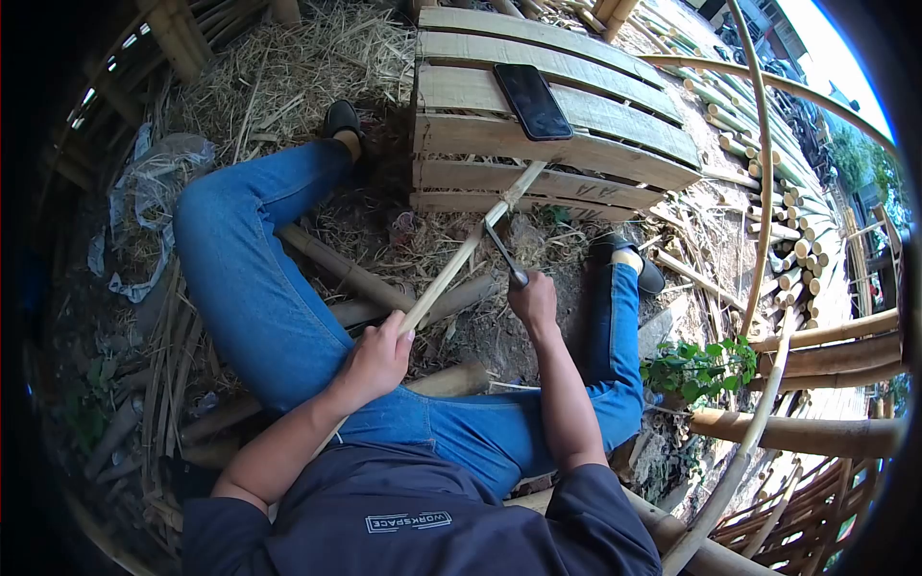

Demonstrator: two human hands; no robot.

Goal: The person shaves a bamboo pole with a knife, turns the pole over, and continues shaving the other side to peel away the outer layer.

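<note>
My left hand (377,357) is closed around the lower part of a pale bamboo strip (453,266). The strip slants up and to the right, and its far end reaches the front of a wooden crate (461,139). In my right hand (534,300) is a knife (502,252), gripped by its handle. Its narrow blade points up and left, and the tip meets the strip a little below a node. My fingers cover most of the handle.
A black phone (533,102) lies on the crate's slatted top. Cut bamboo poles (802,245) are stacked at the right. Straw and shavings (288,77) cover the ground at the upper left. A green plant (701,365) grows near my right knee, beside a long curved pole (735,470).
</note>
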